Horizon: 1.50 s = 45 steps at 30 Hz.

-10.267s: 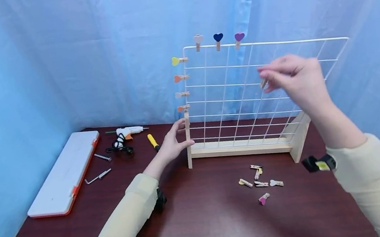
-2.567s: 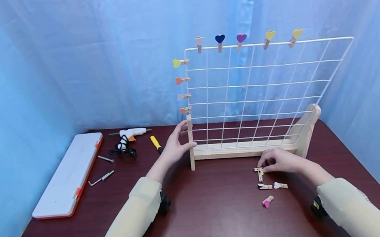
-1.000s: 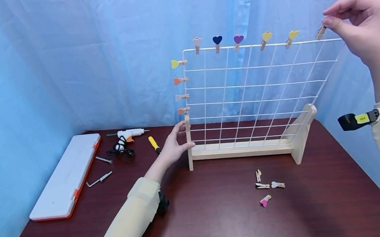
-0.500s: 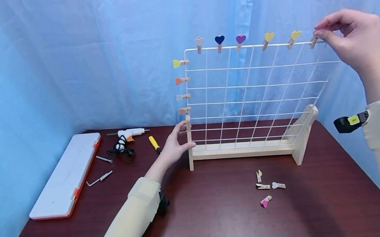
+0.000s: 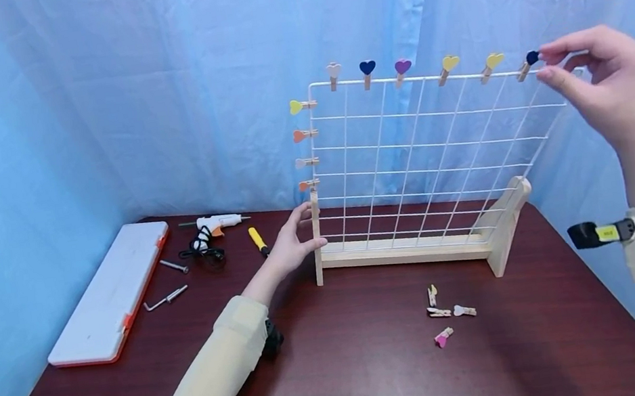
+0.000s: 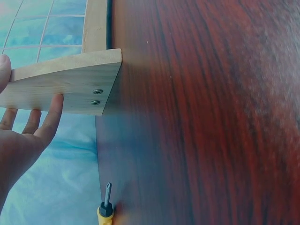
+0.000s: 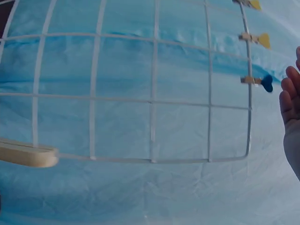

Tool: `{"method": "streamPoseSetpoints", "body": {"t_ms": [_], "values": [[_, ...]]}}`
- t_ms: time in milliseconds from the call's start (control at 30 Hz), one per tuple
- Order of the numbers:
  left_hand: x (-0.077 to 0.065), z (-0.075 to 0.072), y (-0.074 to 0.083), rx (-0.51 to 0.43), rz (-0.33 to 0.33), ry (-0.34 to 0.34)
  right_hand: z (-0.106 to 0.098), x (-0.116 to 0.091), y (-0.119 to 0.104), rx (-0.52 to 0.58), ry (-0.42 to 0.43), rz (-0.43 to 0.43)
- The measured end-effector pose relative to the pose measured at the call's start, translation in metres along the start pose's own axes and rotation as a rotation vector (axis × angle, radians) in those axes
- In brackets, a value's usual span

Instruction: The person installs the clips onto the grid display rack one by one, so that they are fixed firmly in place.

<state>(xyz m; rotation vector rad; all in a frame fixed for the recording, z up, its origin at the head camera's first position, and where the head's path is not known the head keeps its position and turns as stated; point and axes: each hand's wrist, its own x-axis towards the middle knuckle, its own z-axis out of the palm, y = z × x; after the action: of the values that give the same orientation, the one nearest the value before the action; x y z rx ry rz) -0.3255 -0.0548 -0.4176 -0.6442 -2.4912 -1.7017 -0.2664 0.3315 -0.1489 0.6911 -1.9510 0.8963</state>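
A white wire grid [image 5: 420,141] stands in a wooden stand [image 5: 406,252]. My left hand [image 5: 293,239] grips the stand's left side panel [image 6: 70,84], thumb on one face and fingertips against the other. Heart clothespins line the grid's top and left edges. At the top right, a navy heart clothespin [image 5: 531,58] is clipped on the wire. Beside it is my right hand [image 5: 613,75], thumb and fingers apart; a small gap separates it from the navy clothespin [image 7: 266,83] in the right wrist view. Several loose clothespins [image 5: 439,312] lie before the stand, one with a pink heart [image 5: 442,339].
On the left of the table [image 5: 343,372] lie a white case [image 5: 110,294] with orange latches, a glue gun [image 5: 216,222] with its black cord, a bolt [image 5: 174,266], a hex key [image 5: 157,304] and a yellow-handled screwdriver [image 5: 256,238]. Blue curtains surround the table.
My right hand carried the navy clothespin from the table to the top wire, then let go and drew back right. Two yellow clothespins joined the top row earlier. The left hand stays put.
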Motion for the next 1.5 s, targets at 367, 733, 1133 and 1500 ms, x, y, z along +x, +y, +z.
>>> {"method": "streamPoseSetpoints", "body": {"t_ms": [367, 733, 1133, 1500], "values": [[-0.002, -0.001, 0.002, 0.0, 0.01, -0.003, 0.043, -0.088, 0.024, -0.042, -0.29, -0.079], [-0.002, -0.003, 0.003, -0.022, 0.003, 0.002, 0.1, -0.198, 0.061, -0.002, -0.661, 0.061], [-0.001, 0.001, 0.001, -0.051, 0.001, -0.023, 0.119, -0.258, 0.101, 0.2, -0.948, 0.082], [-0.001, -0.001, 0.001, 0.003, -0.003, -0.002, 0.124, -0.246, 0.095, 0.273, -1.003, 0.126]]}}
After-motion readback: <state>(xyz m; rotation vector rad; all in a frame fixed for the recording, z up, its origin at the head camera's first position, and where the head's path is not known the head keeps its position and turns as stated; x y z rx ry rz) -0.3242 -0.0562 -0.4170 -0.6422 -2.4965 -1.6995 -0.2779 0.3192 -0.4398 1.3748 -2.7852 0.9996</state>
